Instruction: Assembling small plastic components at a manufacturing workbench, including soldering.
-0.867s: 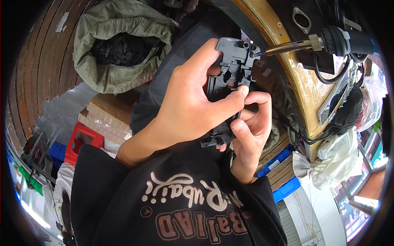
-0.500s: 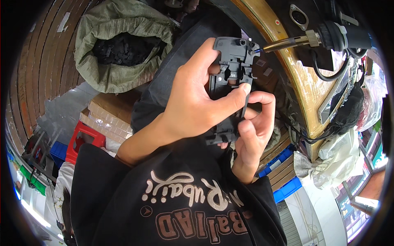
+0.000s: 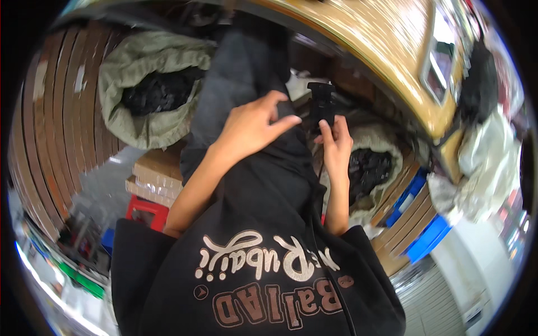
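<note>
My right hand grips a black moulded plastic part by its near end, fingers and thumb pinched on it. The part points away from me, beside my dark trouser leg and close to a woven sack on the right. That sack holds several black plastic pieces. Over my lap, my left hand is empty, its thumb and index finger spread apart. The part is a little blurred, so its fine details do not show.
At left stands another woven sack of black pieces, beside stacked brown cartons. A wooden tabletop curves across the far right, with a framed flat object on it. Blue trays and a red stool are lower down.
My left hand has let go of the black plastic part and moved left. My right hand keeps the part, now lower and farther off. The view has turned; the soldering iron is out of sight.
</note>
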`<state>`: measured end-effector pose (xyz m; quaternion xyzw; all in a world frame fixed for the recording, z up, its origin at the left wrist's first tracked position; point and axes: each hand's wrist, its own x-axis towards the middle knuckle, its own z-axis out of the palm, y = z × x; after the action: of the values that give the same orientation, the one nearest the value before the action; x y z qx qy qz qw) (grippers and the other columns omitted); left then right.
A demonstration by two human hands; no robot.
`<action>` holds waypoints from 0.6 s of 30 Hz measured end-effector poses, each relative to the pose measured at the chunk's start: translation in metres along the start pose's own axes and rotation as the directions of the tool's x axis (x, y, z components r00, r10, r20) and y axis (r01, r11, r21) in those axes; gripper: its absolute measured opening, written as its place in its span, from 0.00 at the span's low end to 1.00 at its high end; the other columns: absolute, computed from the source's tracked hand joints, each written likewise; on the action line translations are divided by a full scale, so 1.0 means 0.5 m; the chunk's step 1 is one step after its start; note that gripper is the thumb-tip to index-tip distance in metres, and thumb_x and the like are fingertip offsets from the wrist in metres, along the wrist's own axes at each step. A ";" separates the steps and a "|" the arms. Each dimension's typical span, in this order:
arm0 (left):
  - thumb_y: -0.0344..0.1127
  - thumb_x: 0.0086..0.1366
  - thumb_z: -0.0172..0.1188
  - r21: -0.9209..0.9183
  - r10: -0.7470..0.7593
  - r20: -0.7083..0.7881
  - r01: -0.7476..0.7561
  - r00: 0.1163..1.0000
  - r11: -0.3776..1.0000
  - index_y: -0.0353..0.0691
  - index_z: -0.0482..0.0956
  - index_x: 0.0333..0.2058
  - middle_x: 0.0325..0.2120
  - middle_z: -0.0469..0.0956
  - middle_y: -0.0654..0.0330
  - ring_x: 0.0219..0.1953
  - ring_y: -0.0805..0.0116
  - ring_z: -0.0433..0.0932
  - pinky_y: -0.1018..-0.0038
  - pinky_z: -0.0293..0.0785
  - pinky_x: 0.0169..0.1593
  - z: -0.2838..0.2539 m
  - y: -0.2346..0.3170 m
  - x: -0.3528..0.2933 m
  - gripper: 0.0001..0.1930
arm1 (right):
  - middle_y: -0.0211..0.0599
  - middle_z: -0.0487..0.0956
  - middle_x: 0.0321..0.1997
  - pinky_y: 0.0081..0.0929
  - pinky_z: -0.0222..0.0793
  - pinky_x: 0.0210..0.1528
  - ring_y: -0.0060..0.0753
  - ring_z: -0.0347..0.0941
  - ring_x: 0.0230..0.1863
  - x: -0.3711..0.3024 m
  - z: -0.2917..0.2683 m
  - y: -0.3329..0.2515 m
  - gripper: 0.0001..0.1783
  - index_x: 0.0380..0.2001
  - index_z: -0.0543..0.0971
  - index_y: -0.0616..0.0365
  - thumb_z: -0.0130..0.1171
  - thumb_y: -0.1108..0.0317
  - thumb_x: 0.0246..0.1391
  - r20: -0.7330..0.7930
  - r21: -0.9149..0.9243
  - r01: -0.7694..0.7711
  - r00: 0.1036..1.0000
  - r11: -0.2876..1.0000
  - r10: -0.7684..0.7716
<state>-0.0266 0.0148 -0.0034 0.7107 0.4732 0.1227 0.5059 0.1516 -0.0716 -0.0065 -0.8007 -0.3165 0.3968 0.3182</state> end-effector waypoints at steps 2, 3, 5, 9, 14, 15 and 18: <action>0.40 0.53 0.58 0.017 -0.051 -0.037 0.052 0.998 0.999 0.40 0.72 0.35 0.17 0.71 0.61 0.19 0.71 0.71 0.77 0.66 0.25 0.022 -0.029 -0.004 0.13 | 0.29 0.70 0.20 0.16 0.61 0.24 0.17 0.65 0.19 -0.001 -0.042 0.125 0.11 0.34 0.68 0.62 0.52 0.67 0.52 -0.282 -0.155 0.098 0.949 0.983 -0.139; 0.37 0.55 0.56 0.012 -0.071 -0.052 0.072 0.996 0.997 0.38 0.72 0.33 0.16 0.71 0.62 0.19 0.74 0.69 0.78 0.65 0.24 0.025 -0.044 -0.006 0.10 | 0.30 0.71 0.20 0.17 0.62 0.26 0.18 0.66 0.20 -0.012 -0.074 0.163 0.12 0.35 0.68 0.63 0.51 0.66 0.52 -0.408 -0.164 0.159 0.888 0.974 -0.214; 0.37 0.55 0.55 -0.051 -0.117 -0.002 0.117 0.993 0.992 0.37 0.72 0.30 0.17 0.72 0.59 0.20 0.69 0.72 0.75 0.67 0.25 0.023 -0.065 -0.004 0.09 | 0.30 0.70 0.18 0.17 0.61 0.26 0.18 0.66 0.20 -0.041 -0.141 0.237 0.12 0.33 0.65 0.64 0.50 0.66 0.53 -0.724 -0.029 0.196 0.671 0.980 -0.156; 0.33 0.57 0.53 -0.226 -0.147 0.006 0.145 0.989 0.963 0.34 0.72 0.29 0.17 0.71 0.64 0.19 0.80 0.68 0.82 0.66 0.26 0.041 -0.087 0.004 0.07 | 0.36 0.70 0.27 0.16 0.63 0.20 0.20 0.65 0.17 -0.096 -0.247 0.422 0.13 0.37 0.63 0.65 0.49 0.67 0.54 -0.917 0.164 0.102 0.381 0.981 0.114; 0.32 0.59 0.51 -0.006 -0.149 0.114 0.150 0.982 0.989 0.35 0.72 0.30 0.17 0.71 0.65 0.20 0.81 0.67 0.84 0.66 0.26 0.039 -0.052 0.030 0.06 | 0.45 0.70 0.37 0.20 0.65 0.13 0.26 0.69 0.18 -0.134 -0.302 0.603 0.31 0.52 0.57 0.62 0.56 0.63 0.47 -0.739 0.537 -0.164 0.381 0.827 0.555; 0.32 0.59 0.51 0.017 -0.142 0.116 0.141 0.983 0.990 0.35 0.72 0.31 0.17 0.71 0.65 0.20 0.81 0.68 0.84 0.66 0.26 0.038 -0.049 0.032 0.06 | 0.48 0.70 0.40 0.28 0.70 0.24 0.34 0.72 0.27 -0.138 -0.311 0.608 0.34 0.51 0.59 0.65 0.59 0.64 0.43 -0.750 0.479 -0.298 0.349 0.826 0.561; 0.32 0.60 0.51 -0.047 -0.132 0.092 0.136 0.987 0.990 0.36 0.71 0.32 0.17 0.71 0.65 0.20 0.81 0.68 0.84 0.66 0.26 0.036 -0.040 0.038 0.06 | 0.51 0.69 0.43 0.34 0.66 0.41 0.43 0.70 0.38 -0.152 -0.329 0.661 0.31 0.47 0.64 0.68 0.61 0.66 0.40 -0.944 -0.057 -0.463 0.313 0.885 0.102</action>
<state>-0.0160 0.0198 -0.0343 0.6684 0.4934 0.0692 0.5523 0.3365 -0.3691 -0.1457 -0.9650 0.0049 -0.1267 0.2297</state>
